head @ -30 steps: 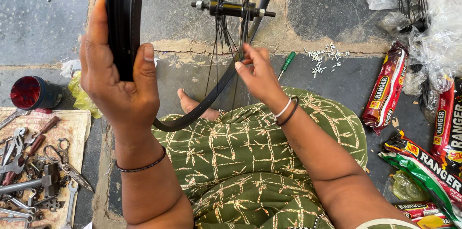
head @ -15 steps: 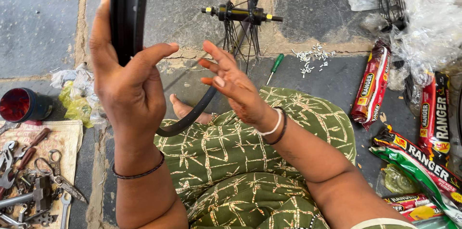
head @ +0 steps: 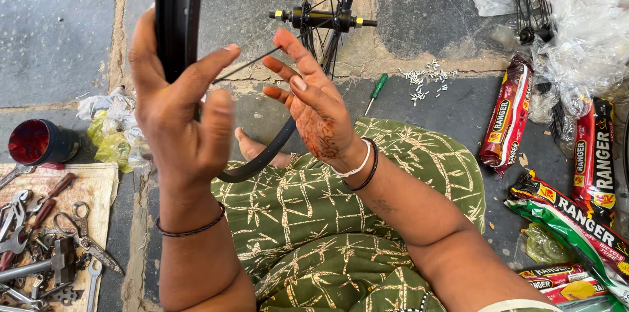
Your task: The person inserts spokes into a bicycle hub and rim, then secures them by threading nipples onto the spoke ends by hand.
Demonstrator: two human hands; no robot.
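Black wheel rim (head: 177, 17) gripped by left hand (head: 180, 115); right hand (head: 314, 105) open; red tube packets (head: 504, 115) rightward.

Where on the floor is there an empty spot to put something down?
Bare grey stone lies above the red cup, left of the wheel rim. Another patch sits between the green screwdriver and the red packets. The tool cloth is crowded.

Bright even daylight, soft shadows, sharp focus, slight wide-angle edge distortion

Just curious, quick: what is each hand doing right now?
Left hand: gripping the black metal wheel rim.
Right hand: open, holding nothing.
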